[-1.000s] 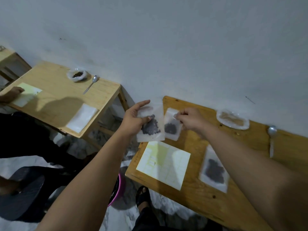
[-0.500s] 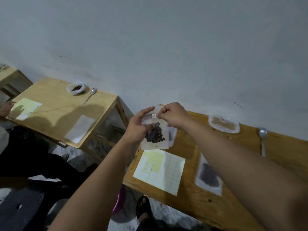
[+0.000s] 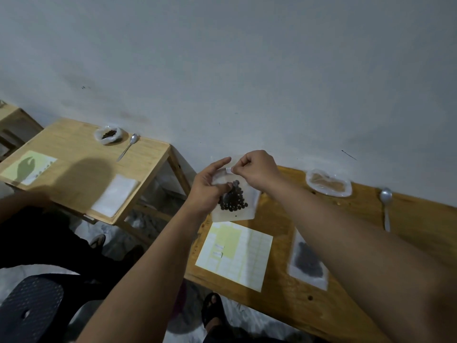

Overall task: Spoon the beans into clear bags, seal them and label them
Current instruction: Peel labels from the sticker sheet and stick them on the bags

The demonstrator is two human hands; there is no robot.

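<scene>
My left hand (image 3: 210, 186) holds a clear bag (image 3: 235, 209) with dark beans upright above the wooden table's (image 3: 284, 300) left end, thumb on its front and index finger stretched out. My right hand (image 3: 257, 169) pinches a small white label (image 3: 229, 170) at the bag's top edge. A label sheet (image 3: 237, 253), yellow-green where labels are peeled off, lies flat below the bag. A second filled bag (image 3: 308, 263) lies on the table to the right, partly under my right forearm. A spoon (image 3: 386, 206) and a plastic dish of pale beans (image 3: 329, 183) sit near the wall.
To the left stands another wooden table (image 3: 74, 169) with a bag of dark beans (image 3: 108, 134), a spoon (image 3: 128, 147), a white stack of bags (image 3: 115, 195) and a label sheet (image 3: 29, 167). Another person's arm (image 3: 22, 201) and a dark chair (image 3: 29, 308) are at lower left.
My right hand left the bag lying on the table and came up to the top of the held bag with a label. The left hand raised the bag slightly.
</scene>
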